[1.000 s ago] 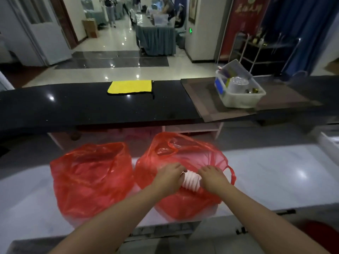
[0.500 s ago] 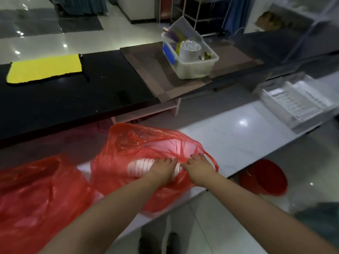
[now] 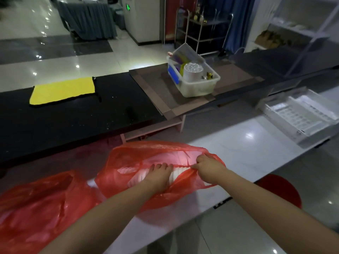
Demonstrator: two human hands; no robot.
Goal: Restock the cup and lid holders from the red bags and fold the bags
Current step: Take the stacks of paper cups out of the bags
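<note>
The left hand (image 3: 158, 177) reaches into the mouth of the nearer red bag (image 3: 128, 173), its fingers curled over a stack of white cups (image 3: 176, 174) that lies on its side inside. The right hand (image 3: 208, 168) pinches the bag's red plastic rim just to the right of the stack, pulling the opening taut. This bag lies slumped on the white marble worktop (image 3: 244, 149), close to its front edge. A second red bag (image 3: 42, 204), crumpled and full, sits to the left, touching the first. At the far right of the worktop stands a white plastic holder tray (image 3: 300, 116) with ridged compartments, well apart from the bags. Behind, on a raised black counter (image 3: 73, 116), a yellow cloth (image 3: 63, 90) lies flat, and a clear plastic bin (image 3: 194, 79) holding mixed small items rests on a brown mat (image 3: 165, 94). Below the worktop on the right, a red bucket (image 3: 278, 191) stands on the floor.
</note>
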